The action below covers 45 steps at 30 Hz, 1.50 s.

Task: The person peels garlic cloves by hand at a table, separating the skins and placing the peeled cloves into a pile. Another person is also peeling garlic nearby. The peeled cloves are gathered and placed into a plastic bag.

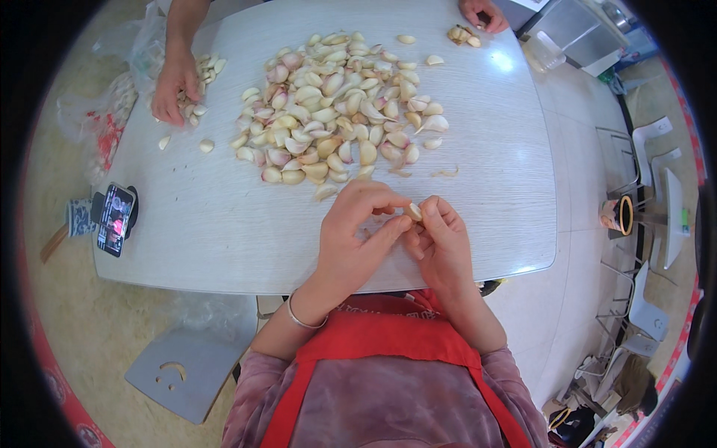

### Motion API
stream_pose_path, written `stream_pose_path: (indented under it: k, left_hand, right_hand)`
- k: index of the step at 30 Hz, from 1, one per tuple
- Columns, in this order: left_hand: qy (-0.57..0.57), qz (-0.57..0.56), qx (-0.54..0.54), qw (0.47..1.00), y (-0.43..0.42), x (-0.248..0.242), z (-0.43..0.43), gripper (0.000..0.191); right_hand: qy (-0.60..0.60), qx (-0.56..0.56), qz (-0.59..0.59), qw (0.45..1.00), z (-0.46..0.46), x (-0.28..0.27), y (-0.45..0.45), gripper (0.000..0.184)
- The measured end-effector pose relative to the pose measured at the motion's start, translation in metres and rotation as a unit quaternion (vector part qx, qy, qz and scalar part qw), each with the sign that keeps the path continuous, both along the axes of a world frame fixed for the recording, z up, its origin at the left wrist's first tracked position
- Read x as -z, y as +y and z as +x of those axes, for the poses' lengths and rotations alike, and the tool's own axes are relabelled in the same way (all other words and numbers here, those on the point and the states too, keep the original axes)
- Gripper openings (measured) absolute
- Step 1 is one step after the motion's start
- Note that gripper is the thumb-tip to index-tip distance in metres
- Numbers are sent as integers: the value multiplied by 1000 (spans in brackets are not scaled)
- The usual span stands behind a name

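Note:
Between my left hand (pixel 358 229) and my right hand (pixel 446 238), near the front edge of the table, is a pale garlic clove (pixel 413 211). The fingertips of both hands touch it, with my right thumb and fingers pinching its right side. Just beyond my hands spreads a big heap of garlic cloves (pixel 330 101), some white, some with pinkish or yellowish skin. Bits of dry garlic skin (pixel 445 172) lie to the right of the heap. A few single cloves (pixel 206 145) lie apart from it on the left.
Across the pale table (pixel 493 224), another person's hand (pixel 175 89) rests over a smaller clove pile (pixel 210 67); their other hand (pixel 486 14) is near a garlic bulb (pixel 459 35). A phone on a stand (pixel 116 219) is at the left edge, beside plastic bags (pixel 115 112). A grey chair (pixel 190 369) stands front left.

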<state>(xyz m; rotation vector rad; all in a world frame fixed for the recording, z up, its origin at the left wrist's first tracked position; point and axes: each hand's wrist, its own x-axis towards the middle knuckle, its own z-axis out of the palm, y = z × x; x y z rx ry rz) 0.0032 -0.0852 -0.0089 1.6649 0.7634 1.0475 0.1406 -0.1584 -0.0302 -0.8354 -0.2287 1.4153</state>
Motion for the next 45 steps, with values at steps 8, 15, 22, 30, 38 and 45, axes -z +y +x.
stream_pose_path:
  k: [8, 15, 22, 30, 38, 45]
  left_hand:
    - [36, 23, 4, 999, 0, 6, -4, 18]
    - [69, 116, 17, 991, 4, 7, -2, 20]
    - [52, 146, 30, 987, 4, 12, 0, 21]
    - [16, 40, 19, 999, -2, -1, 0, 19]
    - [-3, -16, 47, 999, -2, 4, -4, 12]
    - [-9, -55, 80, 995, 0, 6, -8, 13]
  right_hand:
    - [-73, 19, -4, 997, -5, -6, -4, 12]
    - [-130, 31, 9, 991, -4, -7, -5, 12]
    - [-128, 30, 34, 991, -6, -5, -8, 11]
    - [-315, 63, 43, 946, -7, -12, -11, 23]
    - [-505, 78, 107, 853, 3, -10, -10, 22]
    - [-514, 61, 120, 847, 4, -11, -9, 20]
